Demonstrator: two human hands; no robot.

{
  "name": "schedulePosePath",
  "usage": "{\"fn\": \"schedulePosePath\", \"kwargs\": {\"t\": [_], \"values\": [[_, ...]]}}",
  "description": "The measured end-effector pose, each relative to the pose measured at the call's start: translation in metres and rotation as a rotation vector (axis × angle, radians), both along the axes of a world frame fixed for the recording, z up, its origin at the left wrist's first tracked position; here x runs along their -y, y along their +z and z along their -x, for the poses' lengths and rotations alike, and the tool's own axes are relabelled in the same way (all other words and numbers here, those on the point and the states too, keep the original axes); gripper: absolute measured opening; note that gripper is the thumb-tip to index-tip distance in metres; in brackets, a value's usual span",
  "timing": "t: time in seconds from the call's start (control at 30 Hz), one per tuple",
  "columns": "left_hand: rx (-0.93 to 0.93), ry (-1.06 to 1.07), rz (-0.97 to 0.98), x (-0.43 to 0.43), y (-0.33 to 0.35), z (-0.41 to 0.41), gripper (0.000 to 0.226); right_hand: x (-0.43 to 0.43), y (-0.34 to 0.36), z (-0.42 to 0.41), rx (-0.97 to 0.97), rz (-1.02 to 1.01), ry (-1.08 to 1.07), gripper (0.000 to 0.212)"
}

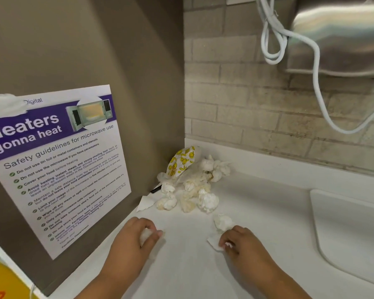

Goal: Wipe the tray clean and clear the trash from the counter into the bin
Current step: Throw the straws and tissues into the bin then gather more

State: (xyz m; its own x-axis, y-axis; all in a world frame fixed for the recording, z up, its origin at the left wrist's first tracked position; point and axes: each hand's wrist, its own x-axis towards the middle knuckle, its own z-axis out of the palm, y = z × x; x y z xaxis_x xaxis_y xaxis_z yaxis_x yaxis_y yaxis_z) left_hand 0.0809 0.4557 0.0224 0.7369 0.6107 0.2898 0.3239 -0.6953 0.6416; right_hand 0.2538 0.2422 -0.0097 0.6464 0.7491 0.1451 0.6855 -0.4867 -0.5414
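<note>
Most of the trash is still on the white counter (257,244): a heap of crumpled tissues (190,190) w/ a smiley-print wrapper (181,160) sits jammed in the corner at 12 o'clock from the hands. Left hand (136,236) is curled round one tissue wad (146,235); right hand (235,240) pinches a flat paper scrap (214,241), w/ another loose wad (222,221) just beyond its knuckles. No bin or tray in view, so wiping can't be judged; clearing looks barely begun. Room: brown panel w/ microwave poster (58,165) hems in 9 o'clock, brick wall (257,100) closes 12, sink basin (350,229) drops away at 3. Open counter lies toward 6.
</note>
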Motion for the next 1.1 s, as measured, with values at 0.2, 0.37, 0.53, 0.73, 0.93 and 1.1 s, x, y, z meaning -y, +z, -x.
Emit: {"fn": "schedulePosePath", "kwargs": {"t": [0.2, 0.37, 0.53, 0.73, 0.93, 1.1], "values": [[0.021, 0.066, -0.020, -0.004, 0.005, -0.003, 0.038, 0.004, 0.034, -0.017, -0.028, -0.394, -0.165, 0.035], [0.060, 0.059, 0.036, 0.000, 0.005, -0.005, 0.049, -0.004, 0.057, -0.033, -0.068, -0.464, -0.245, 0.037], [0.078, 0.001, 0.047, 0.003, 0.000, -0.008, 0.054, -0.022, 0.053, -0.045, -0.044, -0.393, -0.255, 0.043], [-0.074, -0.041, -0.062, -0.008, -0.024, 0.001, 0.035, -0.018, 0.016, -0.040, 0.125, 0.201, -0.119, 0.032], [-0.237, -0.009, -0.110, -0.009, -0.038, 0.004, 0.033, -0.021, 0.005, -0.025, 0.014, 0.191, -0.093, 0.036], [-0.146, 0.003, 0.022, -0.004, -0.025, -0.003, 0.025, -0.039, 0.014, 0.002, -0.203, -0.042, 0.034, 0.036]]}}
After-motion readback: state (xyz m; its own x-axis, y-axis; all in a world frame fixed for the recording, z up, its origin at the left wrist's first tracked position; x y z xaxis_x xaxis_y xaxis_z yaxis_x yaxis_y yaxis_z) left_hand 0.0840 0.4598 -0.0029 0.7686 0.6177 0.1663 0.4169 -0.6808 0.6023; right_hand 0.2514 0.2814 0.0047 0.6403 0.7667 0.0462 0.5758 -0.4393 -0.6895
